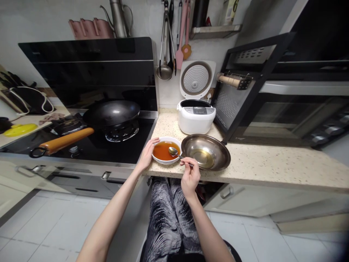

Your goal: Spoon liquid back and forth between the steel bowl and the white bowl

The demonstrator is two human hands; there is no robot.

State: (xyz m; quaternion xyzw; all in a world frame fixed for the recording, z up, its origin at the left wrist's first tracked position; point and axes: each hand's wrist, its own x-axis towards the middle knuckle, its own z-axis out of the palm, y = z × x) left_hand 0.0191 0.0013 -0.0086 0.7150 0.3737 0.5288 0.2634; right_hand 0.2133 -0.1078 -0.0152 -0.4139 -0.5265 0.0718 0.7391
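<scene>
A white bowl (155, 159) of reddish-brown liquid stands near the counter's front edge. My left hand (147, 153) grips its left rim, thumb and fingers around the edge. In my right hand (190, 174) is a metal spoon (172, 151), pinched by its handle. The spoon's head is over the liquid inside the bowl; whether it dips in I cannot tell. Right beside the bowl sits a wide steel pan (219, 153) with a little yellowish liquid at its bottom, partly behind my right hand.
A white rice cooker (196, 120) with its lid up stands behind the pan. Left, a black wok (111, 112) rests on the stove, its wooden handle (68, 140) pointing toward me. A black rack (245, 98) with an oven stands at right. Utensils hang on the back wall.
</scene>
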